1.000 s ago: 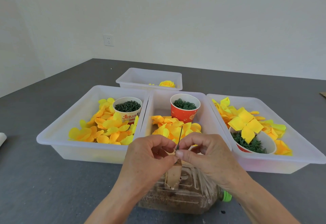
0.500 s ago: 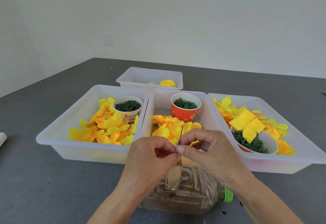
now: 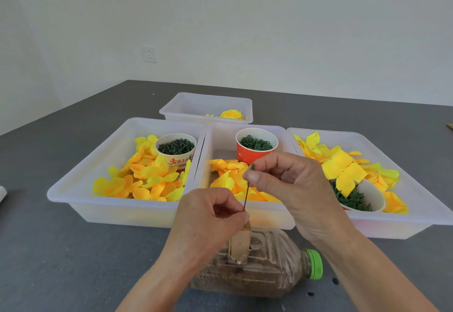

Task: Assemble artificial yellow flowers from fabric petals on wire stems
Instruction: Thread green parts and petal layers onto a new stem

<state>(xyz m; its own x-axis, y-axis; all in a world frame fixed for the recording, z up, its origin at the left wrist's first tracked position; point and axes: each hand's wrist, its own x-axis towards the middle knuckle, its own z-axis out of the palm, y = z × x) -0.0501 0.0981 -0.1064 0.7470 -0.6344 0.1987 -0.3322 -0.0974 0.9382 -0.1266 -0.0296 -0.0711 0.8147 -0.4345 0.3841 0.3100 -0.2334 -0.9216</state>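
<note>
I am near the start of one flower, as I judge it. My left hand (image 3: 210,216) pinches the wire (image 3: 246,195) low down, fingers curled round its foot just above the bottle (image 3: 257,270) lying on the desk (image 3: 73,262). My right hand (image 3: 286,179) pinches the wire's top between thumb and forefinger, where a small green piece (image 3: 252,167) sits at the tip (a ring or cap, too small for me to tell which). The wire runs nearly upright between the two hands, bare along its length: no petal is on it yet. Petals (image 3: 147,179) lie heaped in the left tray (image 3: 81,184), more petals (image 3: 230,179) in the middle tray (image 3: 220,135) behind my hands, and larger folded ones (image 3: 343,169) in the right tray (image 3: 416,216). The cups hold green parts: one cup (image 3: 179,149) on the left, a red cup (image 3: 255,149) in the middle, a third (image 3: 367,198) on the right. A finished flower (image 3: 231,114) rests in the far tray (image 3: 206,102), so at least one looks done. For this stem, everything after the first green bit remains: threading petals, layer upon layer, then the green backing.
</note>
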